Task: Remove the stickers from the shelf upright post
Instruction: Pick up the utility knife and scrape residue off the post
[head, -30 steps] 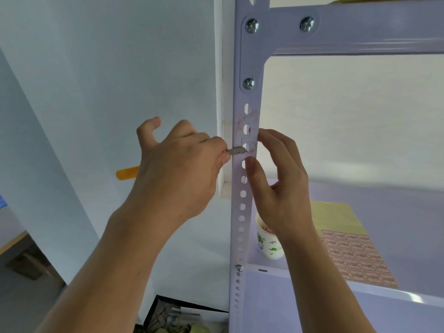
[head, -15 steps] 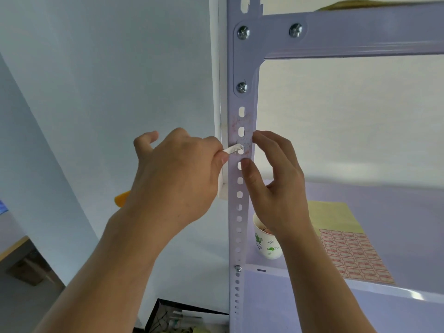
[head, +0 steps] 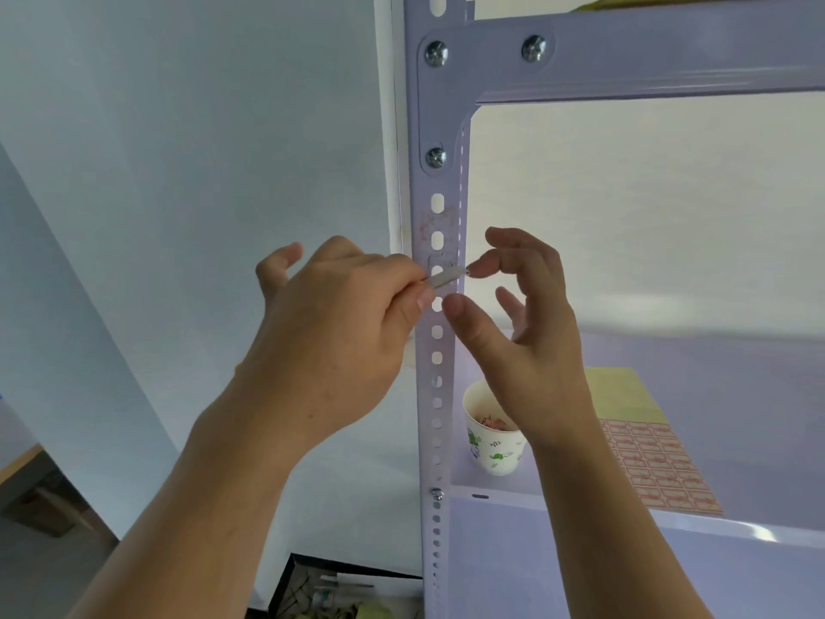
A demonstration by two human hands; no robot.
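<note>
Sticker (head: 446, 260) remnant lies thin and papery on the shelf upright post (head: 424, 417), around a slot; it will likely tear, so take a lifted edge. Left hand (head: 339, 323) grip pinches a small blade (head: 446, 277) against it; right hand (head: 531, 332) grip is loose, thumb pressing the post.

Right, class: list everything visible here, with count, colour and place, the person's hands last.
lilac perforated metal upright post: one, lilac, centre
silver screws: four, silver, three up top, one lower
sticker residue: one patch, reddish, upper post
leaf-printed paper cup: one, white and green, on shelf right of post
sticker sheet: one, red on yellow, right of cup
thin metal blade: one, silver, against post
left hand: one, grips blade
right hand: one, thumb on post
</note>
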